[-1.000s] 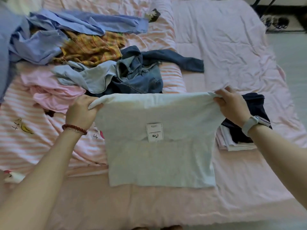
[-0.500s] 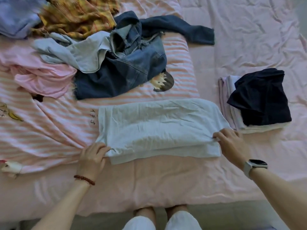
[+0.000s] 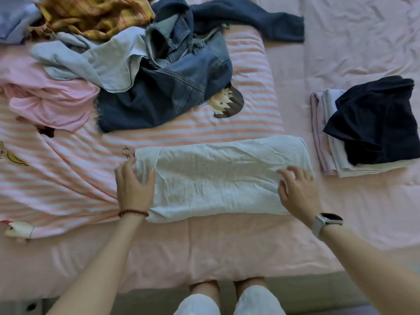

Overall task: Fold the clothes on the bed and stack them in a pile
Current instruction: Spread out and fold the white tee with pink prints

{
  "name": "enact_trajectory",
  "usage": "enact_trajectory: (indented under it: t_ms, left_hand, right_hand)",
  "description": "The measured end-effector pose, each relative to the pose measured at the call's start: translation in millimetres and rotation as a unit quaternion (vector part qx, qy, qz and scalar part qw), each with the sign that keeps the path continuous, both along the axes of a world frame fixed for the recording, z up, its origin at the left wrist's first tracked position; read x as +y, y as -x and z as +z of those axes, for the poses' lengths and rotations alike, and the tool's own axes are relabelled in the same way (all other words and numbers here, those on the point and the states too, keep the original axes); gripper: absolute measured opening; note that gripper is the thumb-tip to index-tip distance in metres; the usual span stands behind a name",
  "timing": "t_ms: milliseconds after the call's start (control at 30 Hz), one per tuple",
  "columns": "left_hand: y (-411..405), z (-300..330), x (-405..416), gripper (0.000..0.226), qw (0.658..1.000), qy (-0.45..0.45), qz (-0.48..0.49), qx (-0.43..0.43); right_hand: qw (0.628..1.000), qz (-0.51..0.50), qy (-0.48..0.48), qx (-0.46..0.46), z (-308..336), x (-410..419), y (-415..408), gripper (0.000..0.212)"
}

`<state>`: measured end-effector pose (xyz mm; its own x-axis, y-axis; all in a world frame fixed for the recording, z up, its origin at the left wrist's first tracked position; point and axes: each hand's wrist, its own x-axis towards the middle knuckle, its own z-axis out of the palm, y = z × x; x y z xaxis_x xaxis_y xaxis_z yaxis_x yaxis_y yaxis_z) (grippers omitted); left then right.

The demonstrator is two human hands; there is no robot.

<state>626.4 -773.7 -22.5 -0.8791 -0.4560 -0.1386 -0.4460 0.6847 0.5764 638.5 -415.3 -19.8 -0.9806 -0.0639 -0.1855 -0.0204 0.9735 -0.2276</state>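
Bed: pink sheet over the whole view, with a pink-and-white striped cartoon quilt across its left half.

Unfolded heap, far left, lying on the quilt: denim jacket, pale grey-blue garment, pink garment, mustard plaid shirt, dark navy sleeve trailing right. All crumpled and overlapping.

Work piece: pale grey T-shirt, folded to a wide flat band, lying near centre, straddling the quilt edge and the bare sheet. Surface finely creased. Judgement: thin knit, light, limp, no stiffness; layers will slide apart and sag if lifted by one edge or one corner.

Finished pile: right, well apart from the heap, just beside the T-shirt's right end. Pale folded pieces underneath, a dark navy garment on top, sitting skewed.

Left hand: on the T-shirt's left end, fingers loosely curved over the cloth and touching it; no firm pinch visible. Beaded bracelet at the wrist.

Right hand: on the right end, fingers spread and lying on the cloth, gripping nothing. Smartwatch at the wrist.

Handling note: take hold at both short ends, all layers pinched together, or slide flat palms under to carry. Friction on the sheet appears moderate.
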Motion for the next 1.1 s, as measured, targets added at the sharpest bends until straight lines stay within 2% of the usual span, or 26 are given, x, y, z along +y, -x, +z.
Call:
enact_trajectory:
  t_ms: [33,100,200,267,333,400,500,567,700,733,767,800,833,867,900,933,967,1033,1100]
  left_hand:
    - [14.8,-1.1,2.6,0.048,0.999,-0.032,0.041,-0.006]
    - [36.9,-4.7,4.1,0.042,0.996,-0.033,0.079,-0.031]
    - [50.7,-9.2,-5.6,0.021,0.995,0.013,0.066,-0.072]
    - [53.4,-10.7,-13.1,0.021,0.994,0.025,0.048,-0.090]
    - [54.3,-9.6,-18.5,0.021,0.996,-0.001,0.047,-0.081]
    - [55.7,-7.9,-27.1,0.017,0.991,-0.070,0.098,-0.050]
    - [55.2,-6.6,-44.9,0.014,0.952,-0.206,0.224,-0.012]
    - [52.9,-7.1,-50.1,0.009,0.922,-0.256,0.291,0.005]
    - [57.4,-10.6,-54.0,0.008,0.826,-0.370,0.422,0.051]
    - [56.6,-10.0,-55.2,0.007,0.835,-0.352,0.417,0.064]
    - [53.9,-9.6,-54.4,0.014,0.875,-0.294,0.380,0.067]
    - [48.7,-10.1,-51.4,0.025,0.933,-0.188,0.300,0.057]
    - [39.4,-11.1,-44.3,0.034,0.981,-0.056,0.179,0.051]
    - [26.8,-12.9,-32.3,0.041,0.996,0.059,0.030,0.058]
    - [14.2,-15.3,-15.8,0.046,0.981,0.142,-0.111,0.070]
    - [4.2,-19.8,0.7,0.050,0.954,0.187,-0.224,0.067]
    - [-1.9,-25.0,15.2,0.053,0.932,0.203,-0.295,0.056]
    - [-0.9,-36.4,32.7,0.057,0.922,0.210,-0.326,0.009]
    - [8.3,-51.8,30.6,0.060,0.930,0.214,-0.297,-0.037]
  right_hand:
    - [1.000,-0.002,0.007,0.001,0.0,-13.8,11.4,0.035]
    - [0.998,-0.025,0.015,-0.055,-4.5,-39.4,32.1,0.044]
    - [0.989,-0.041,0.016,-0.144,-23.1,-63.4,48.8,0.050]
    - [0.982,-0.052,0.013,-0.179,-32.8,-68.9,54.6,0.051]
    - [0.978,-0.059,0.012,-0.201,-37.4,-70.2,57.8,0.050]
    - [0.975,-0.069,0.013,-0.212,-37.7,-70.5,59.5,0.050]
    - [0.972,-0.065,0.009,-0.227,-35.6,-73.0,61.0,0.050]
    - [0.971,-0.064,0.008,-0.232,-34.8,-74.2,63.4,0.050]
    - [0.969,-0.068,0.010,-0.239,-31.6,-76.7,65.6,0.050]
    - [0.971,-0.072,0.006,-0.228,-31.1,-76.9,64.2,0.050]
    - [0.975,-0.075,-0.003,-0.208,-30.7,-77.6,62.2,0.050]
    - [0.981,-0.073,-0.018,-0.182,-30.2,-78.8,59.8,0.050]
    - [0.985,-0.059,-0.039,-0.155,-29.8,-81.6,56.9,0.051]
    - [0.989,-0.034,-0.057,-0.129,-29.3,-86.3,53.8,0.052]
    - [0.992,0.002,-0.065,-0.109,-29.3,-93.4,51.2,0.054]
    - [0.992,0.044,-0.063,-0.096,-29.8,-102.1,48.9,0.057]
    - [0.991,0.088,-0.060,-0.086,-32.0,-111.1,47.3,0.057]
    - [0.985,0.148,-0.063,-0.068,-41.7,-122.3,47.4,0.053]
    - [0.986,0.133,-0.077,-0.063,-54.6,-117.1,55.5,0.048]
